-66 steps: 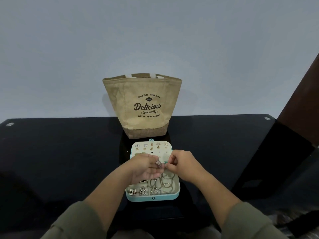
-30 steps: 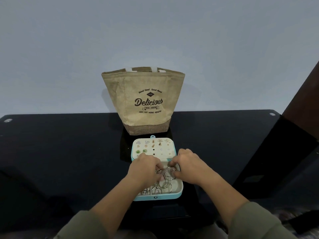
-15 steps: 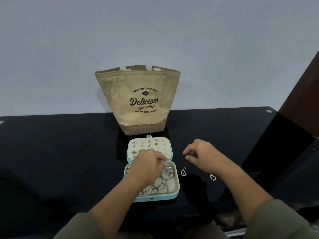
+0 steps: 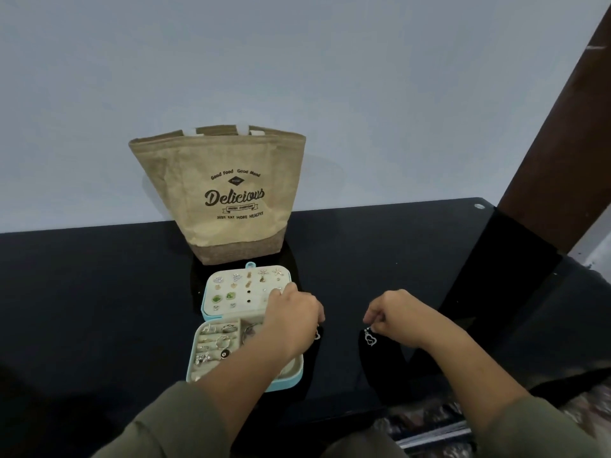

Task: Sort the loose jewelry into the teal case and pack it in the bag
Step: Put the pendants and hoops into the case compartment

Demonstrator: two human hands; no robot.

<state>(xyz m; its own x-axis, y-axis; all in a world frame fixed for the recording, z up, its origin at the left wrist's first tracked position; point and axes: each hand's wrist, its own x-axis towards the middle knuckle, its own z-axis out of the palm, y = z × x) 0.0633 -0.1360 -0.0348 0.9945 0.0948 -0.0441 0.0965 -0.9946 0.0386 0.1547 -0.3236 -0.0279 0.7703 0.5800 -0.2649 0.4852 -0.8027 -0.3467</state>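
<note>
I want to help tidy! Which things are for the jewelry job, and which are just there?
For the job: teal case, rings in it, tan bag, heart earring pinched in the right hand, second heart earring by the left hand.

Just there: brown post, patterned cloth.

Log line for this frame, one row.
right hand: pinches heart earring | left hand: over open teal case, grip unclear | second earring: beside left hand | bag: upright behind case
</note>
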